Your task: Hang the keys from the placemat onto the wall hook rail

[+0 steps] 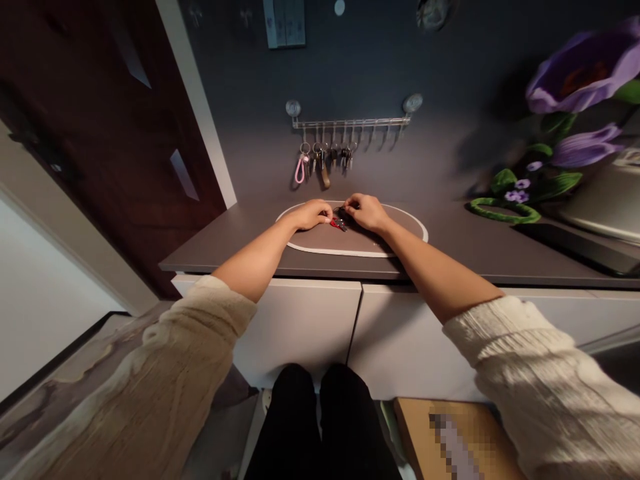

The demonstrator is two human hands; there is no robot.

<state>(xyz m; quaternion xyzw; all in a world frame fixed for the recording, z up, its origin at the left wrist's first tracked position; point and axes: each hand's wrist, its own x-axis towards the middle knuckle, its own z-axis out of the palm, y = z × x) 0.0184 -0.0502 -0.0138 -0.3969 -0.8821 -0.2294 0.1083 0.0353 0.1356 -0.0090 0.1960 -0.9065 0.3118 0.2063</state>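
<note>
A small bunch of keys [339, 225] with a red piece lies between my two hands, low over the oval mat [345, 252]. My left hand [315, 214] is closed, its thumb and fingertips pinching the bunch at its red end. From the other side my right hand [366, 211] is closed too, with bent fingers gripping a dark part of the same bunch. The fingers cover much of the bunch, so its ring and single keys are hard to make out.
On the wall above, a hook rail [350, 123] carries several key sets and a pink loop [299, 169]. Purple flowers [585, 150] and a green ring [505, 211] are on the counter's right side. Below are white cabinet doors [300, 320] and a cardboard box [415, 427].
</note>
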